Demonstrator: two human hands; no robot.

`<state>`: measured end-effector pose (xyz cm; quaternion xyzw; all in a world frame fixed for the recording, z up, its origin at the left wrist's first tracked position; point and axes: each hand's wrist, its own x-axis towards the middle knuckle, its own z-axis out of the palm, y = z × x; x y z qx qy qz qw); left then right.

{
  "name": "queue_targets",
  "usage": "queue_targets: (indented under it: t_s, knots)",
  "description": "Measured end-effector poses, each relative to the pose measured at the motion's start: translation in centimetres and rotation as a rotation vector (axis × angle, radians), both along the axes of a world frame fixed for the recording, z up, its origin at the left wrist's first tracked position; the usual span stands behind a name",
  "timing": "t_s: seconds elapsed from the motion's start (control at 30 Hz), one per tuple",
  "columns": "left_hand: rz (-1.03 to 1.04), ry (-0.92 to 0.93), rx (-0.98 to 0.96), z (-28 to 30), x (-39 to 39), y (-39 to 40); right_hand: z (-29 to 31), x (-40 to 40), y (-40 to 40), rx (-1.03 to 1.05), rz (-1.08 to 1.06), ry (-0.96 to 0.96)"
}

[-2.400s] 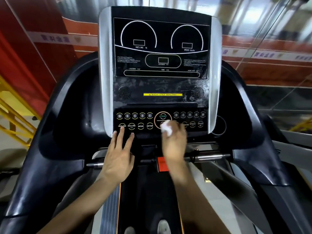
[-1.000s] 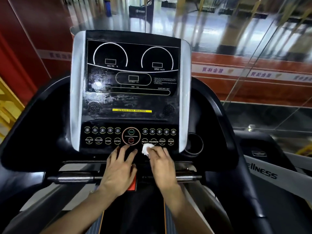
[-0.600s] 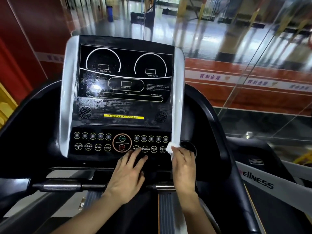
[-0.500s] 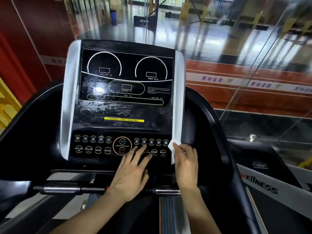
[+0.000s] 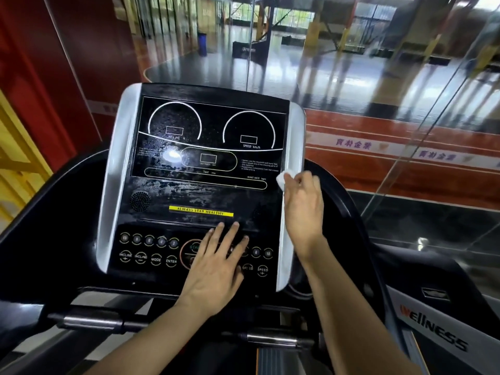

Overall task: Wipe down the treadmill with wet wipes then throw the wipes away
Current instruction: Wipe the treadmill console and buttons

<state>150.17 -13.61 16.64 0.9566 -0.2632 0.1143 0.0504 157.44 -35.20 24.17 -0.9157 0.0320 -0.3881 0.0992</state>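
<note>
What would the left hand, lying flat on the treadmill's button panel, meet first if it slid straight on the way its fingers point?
Probably the yellow strip just beyond the fingertips of the left hand; it looks flush with the console, so it likely would not block the hand.

Left hand [image 5: 216, 272] flat, palm down, fingers straight and slightly spread, fingertips pointing up and forward; left forearm runs in from lower left. Right hand [image 5: 303, 209] raised higher, well right of left, back toward camera, fingers curled, pinching small white wad [image 5: 284, 178] at fingertips; right forearm rises from lower right, wrist nearly straight.
</note>
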Motion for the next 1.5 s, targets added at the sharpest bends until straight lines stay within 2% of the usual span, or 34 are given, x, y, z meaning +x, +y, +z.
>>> queue_targets:
  t_s: [0.13, 0.33, 0.53, 0.77, 1.07, 1.3, 1.4, 1.5]
  knots:
    - [0.007, 0.007, -0.035, 0.2, 0.0, 0.0, 0.9, 1.2, 1.3, -0.019, 0.002, -0.015]
    - [0.005, -0.001, -0.094, 0.2, 0.2, 0.4, -4.5, -2.7, 5.0, -0.147, 0.257, 0.106]
    - [-0.004, -0.020, -0.140, 1.3, 0.9, -0.4, 0.0, 0.3, 0.6, -0.109, 0.030, 0.013]
    - [-0.074, -0.087, -0.181, 4.2, 4.5, -3.2, -3.2, -2.8, 0.1, -0.041, 0.024, 0.032]
    - [0.025, -0.116, -0.131, 6.9, 9.9, -1.7, 6.8, 7.4, -0.5, -0.099, -0.105, -0.070]
    - [0.023, -0.064, -0.133, 6.0, 10.0, 0.7, 11.7, 13.4, -0.8, 0.008, -0.133, -0.143]
    - [0.052, -0.060, -0.158, 5.9, 9.7, 1.9, 12.3, 15.4, -0.2, 0.095, -0.076, -0.129]
    - [0.102, -0.042, -0.169, 5.6, 9.5, 3.9, 12.6, 17.0, 2.5, 0.055, 0.041, -0.082]
